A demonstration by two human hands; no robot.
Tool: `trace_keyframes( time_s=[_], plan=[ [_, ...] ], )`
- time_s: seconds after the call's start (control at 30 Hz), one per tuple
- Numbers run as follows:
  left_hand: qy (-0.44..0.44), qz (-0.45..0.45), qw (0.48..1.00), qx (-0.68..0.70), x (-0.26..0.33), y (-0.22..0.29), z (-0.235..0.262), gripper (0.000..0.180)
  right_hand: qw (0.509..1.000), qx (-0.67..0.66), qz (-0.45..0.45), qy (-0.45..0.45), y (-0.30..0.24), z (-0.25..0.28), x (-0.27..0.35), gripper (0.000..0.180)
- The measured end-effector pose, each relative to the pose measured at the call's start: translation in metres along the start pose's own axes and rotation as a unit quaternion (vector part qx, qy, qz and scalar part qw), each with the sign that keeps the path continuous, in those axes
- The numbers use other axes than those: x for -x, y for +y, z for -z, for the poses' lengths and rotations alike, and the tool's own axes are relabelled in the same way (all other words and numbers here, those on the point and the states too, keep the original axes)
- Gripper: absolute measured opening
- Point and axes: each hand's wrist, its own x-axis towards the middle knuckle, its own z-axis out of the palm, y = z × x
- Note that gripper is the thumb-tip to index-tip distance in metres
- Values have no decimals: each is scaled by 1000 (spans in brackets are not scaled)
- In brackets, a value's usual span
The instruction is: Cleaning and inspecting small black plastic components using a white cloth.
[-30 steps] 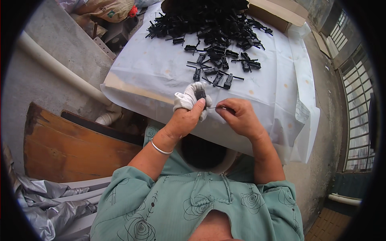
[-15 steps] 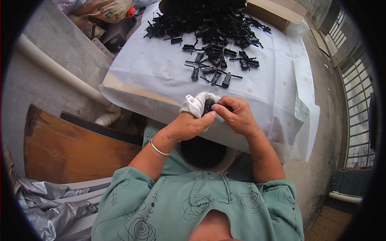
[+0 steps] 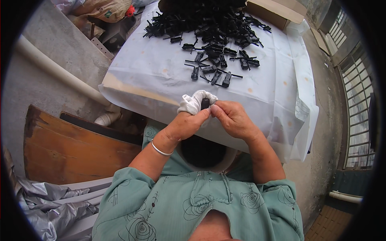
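Black parts (image 3: 201, 26) heap at the head view's top centre on a white-sheeted table (image 3: 269, 92), a cardboard box (image 3: 277, 13) upper right. At centre my left hand (image 3: 188, 125) grips a black piece (image 3: 205, 103) against white cloth (image 3: 192, 103), thumb hiding its lower end; my right hand (image 3: 233, 118) bends beside it, its grip unclear.

White fabric (image 3: 197, 101) covers the fingers of the left hand (image 3: 187, 125), perhaps a pulled-up glove, though its folds are hard to read. Just behind that hand a plain, silver-coloured bangle (image 3: 161, 148) rings the wrist. Farther back from each hand, the right hand (image 3: 234, 120) included, comes a loose sage-green sleeve (image 3: 125, 184). The matching top (image 3: 173, 201) carries thin black spiral roses, a notched neckline and braided green ties (image 3: 211, 197).
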Motion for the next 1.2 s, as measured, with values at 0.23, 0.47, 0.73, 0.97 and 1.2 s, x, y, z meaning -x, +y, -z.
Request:
trace_keyframes(
  time_s=[0.23, 0.47, 0.73, 0.97, 1.2],
  plan=[
    [28, -131, 953, -271, -1, 2, -4, 27, 995, -64, -55, 54, 9, -20, -1, 25],
    [-35, -191, 900, -391, 13, 17, 8, 37, 987, 59, -106, -108, 7, 20, -12, 20],
    [127, -195, 873, -428, -39, -3, 8, 27, 920, 384, 5, 82, 32, 4, -23, 7],
    [73, -135, 870, -469, -64, -15, 2, 30, 922, 372, 19, 108, 28, 3, -17, 7],
    [46, -175, 905, -385, -80, -33, 13, 22, 920, 375, 34, 106, 36, 2, -17, 9]
  ],
)
